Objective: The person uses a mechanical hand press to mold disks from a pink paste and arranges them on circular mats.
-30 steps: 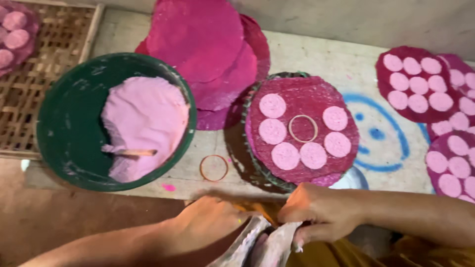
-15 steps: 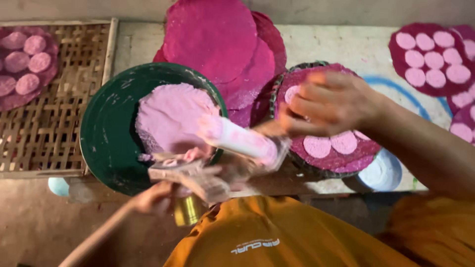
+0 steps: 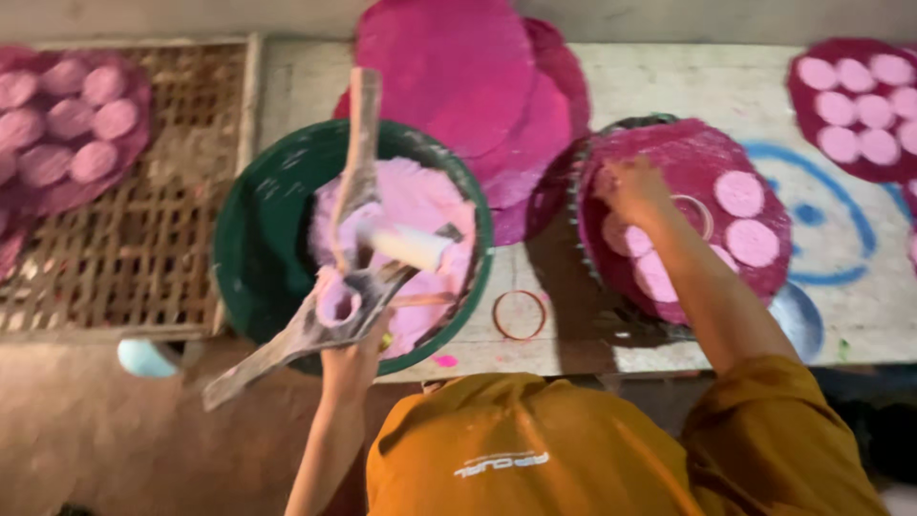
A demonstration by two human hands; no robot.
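Note:
My left hand [image 3: 351, 355] grips a wooden tool [image 3: 315, 320] smeared with pink paste, with a white roller part [image 3: 409, 245] and an upright stick [image 3: 361, 143]. It hangs over a green bowl [image 3: 250, 250] that holds a mound of pink dough [image 3: 425, 201]. My right hand [image 3: 630, 187] reaches forward and rests, fingers down, on a round magenta mat [image 3: 755, 186] that carries pale pink discs [image 3: 752, 242] and a thin metal ring [image 3: 702, 212]. Whether the fingers pinch anything is hidden.
A second ring [image 3: 519, 315] lies on the table by the bowl. Bare magenta mats [image 3: 449, 67] are stacked behind. A woven bamboo rack [image 3: 162, 210] on the left holds a mat with discs [image 3: 67, 124]. More disc-covered mats [image 3: 850, 100] lie at the right, near a blue drawing [image 3: 826, 225].
Both hands were together near my body, then rose over the bowl. Now my right hand has left the tool and moved right onto the mat; my left hand keeps the tool.

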